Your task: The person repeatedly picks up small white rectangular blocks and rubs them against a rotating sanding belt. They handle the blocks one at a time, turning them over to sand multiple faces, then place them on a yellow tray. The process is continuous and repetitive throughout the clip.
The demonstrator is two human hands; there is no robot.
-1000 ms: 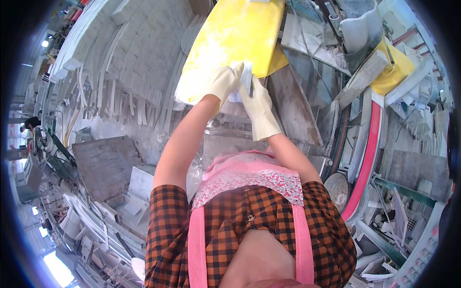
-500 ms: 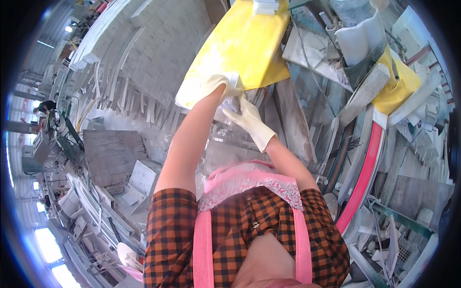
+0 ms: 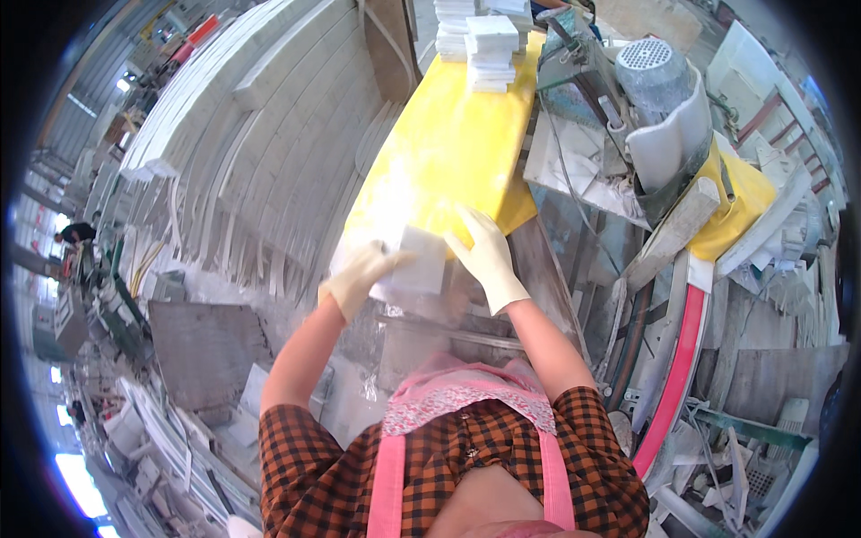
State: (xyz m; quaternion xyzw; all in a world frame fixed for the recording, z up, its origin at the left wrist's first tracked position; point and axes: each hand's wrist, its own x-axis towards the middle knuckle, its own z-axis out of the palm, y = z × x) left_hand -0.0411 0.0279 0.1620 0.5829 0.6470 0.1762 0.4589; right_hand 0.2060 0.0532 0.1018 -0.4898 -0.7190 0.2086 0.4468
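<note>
A small white square slab (image 3: 420, 260) lies at the near end of a yellow-covered bench (image 3: 457, 125); whether it is one tile or several stacked is blurred. At its left edge is my left hand (image 3: 360, 276), in a cream rubber glove, fingers stretched toward the slab and slightly smeared. My right hand (image 3: 489, 260), gloved alike, is beside the slab's right edge with thumb and fingers apart. Neither hand is wrapped round anything; light contact with the slab cannot be told. Toward the bench's far end stand several stacks of white square tiles (image 3: 491, 54).
Long pale stone slabs (image 3: 296, 117) lean in rows at the left. To the right are a motor (image 3: 647, 67), a yellow sheet (image 3: 735, 193) and a curved red-striped rail (image 3: 677, 377). Wooden boards (image 3: 552, 269) stand beside the bench. A person (image 3: 79, 233) is far left.
My hands, close together at the bench's near end before, have moved apart to either side of the white slab. The view has shifted, showing more of the tile stacks at the far end.
</note>
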